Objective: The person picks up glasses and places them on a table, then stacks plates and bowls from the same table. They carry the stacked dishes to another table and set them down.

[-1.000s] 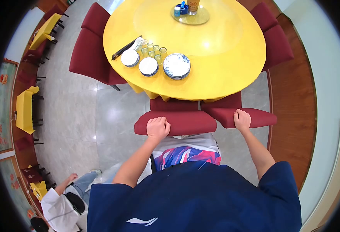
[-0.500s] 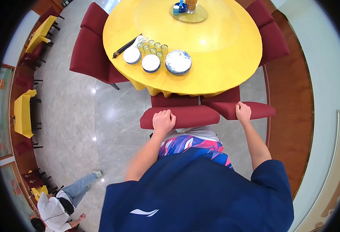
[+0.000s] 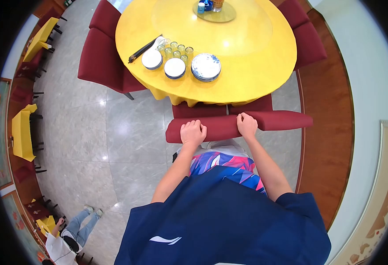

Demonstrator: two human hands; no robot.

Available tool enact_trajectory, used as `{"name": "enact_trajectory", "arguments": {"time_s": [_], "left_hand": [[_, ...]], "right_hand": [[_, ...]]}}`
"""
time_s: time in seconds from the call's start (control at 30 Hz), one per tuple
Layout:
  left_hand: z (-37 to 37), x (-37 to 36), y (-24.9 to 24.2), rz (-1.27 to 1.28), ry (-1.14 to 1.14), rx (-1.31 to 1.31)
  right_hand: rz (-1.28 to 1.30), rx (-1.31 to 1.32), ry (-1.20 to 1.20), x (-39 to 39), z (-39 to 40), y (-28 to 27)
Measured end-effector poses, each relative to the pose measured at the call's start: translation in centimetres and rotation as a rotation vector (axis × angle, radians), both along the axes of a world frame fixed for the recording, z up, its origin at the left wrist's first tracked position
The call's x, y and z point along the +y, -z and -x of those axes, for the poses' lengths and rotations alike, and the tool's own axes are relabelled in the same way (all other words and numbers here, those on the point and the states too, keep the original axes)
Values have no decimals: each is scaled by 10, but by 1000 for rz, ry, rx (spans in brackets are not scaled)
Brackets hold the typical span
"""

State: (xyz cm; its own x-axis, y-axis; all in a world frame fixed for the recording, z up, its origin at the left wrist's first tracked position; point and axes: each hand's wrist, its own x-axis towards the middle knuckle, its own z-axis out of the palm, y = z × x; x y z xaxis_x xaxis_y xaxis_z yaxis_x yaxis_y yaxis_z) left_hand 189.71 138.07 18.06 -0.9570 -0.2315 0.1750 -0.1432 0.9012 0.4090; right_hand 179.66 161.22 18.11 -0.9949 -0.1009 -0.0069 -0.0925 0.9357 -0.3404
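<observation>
Two dark red chairs stand side by side at the near edge of the round table [image 3: 255, 75]. My left hand [image 3: 193, 132] is closed over the top of the left chair's backrest [image 3: 221, 127], towards its left end. My right hand [image 3: 247, 125] grips the right end of that same backrest, where it meets the neighbouring chair [image 3: 289, 120]. Fingers of both hands curl over the far side, so their tips are hidden. Beyond the hands, on the yellow cloth, are stacked patterned plates [image 3: 206, 67], two stacks of small bowls or dishes [image 3: 175, 68], several glasses [image 3: 176, 54] and dark chopsticks [image 3: 144, 49].
More red chairs flank the table at left [image 3: 99, 62] and right [image 3: 308, 46]. A glass turntable [image 3: 220, 15] carries small containers. At lower left, a person in a white top [image 3: 61, 245] is near yellow-covered tables [image 3: 22, 134]. A wall [image 3: 370, 88] runs along the right.
My right hand has moved left, from the right chair's backrest to the right end of the left chair's. The left chair's backrest has shifted slightly right. The person's legs and arm have changed position.
</observation>
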Motion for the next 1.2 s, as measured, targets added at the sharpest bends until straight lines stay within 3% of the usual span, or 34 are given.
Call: {"name": "enact_trajectory", "arguments": {"time_s": [0.13,0.3,0.67,1.2], "left_hand": [[-1,0,0,-21,8,1],[1,-2,0,-20,17,14],[3,-1,-1,-1,38,-6],[5,-2,7,25,84,21]], "right_hand": [[-45,144,-73,-1,-6,0],[-85,131,15,-10,-7,-3],[-71,309,-27,-10,-5,5],[-56,250,-83,-5,-4,11]]}}
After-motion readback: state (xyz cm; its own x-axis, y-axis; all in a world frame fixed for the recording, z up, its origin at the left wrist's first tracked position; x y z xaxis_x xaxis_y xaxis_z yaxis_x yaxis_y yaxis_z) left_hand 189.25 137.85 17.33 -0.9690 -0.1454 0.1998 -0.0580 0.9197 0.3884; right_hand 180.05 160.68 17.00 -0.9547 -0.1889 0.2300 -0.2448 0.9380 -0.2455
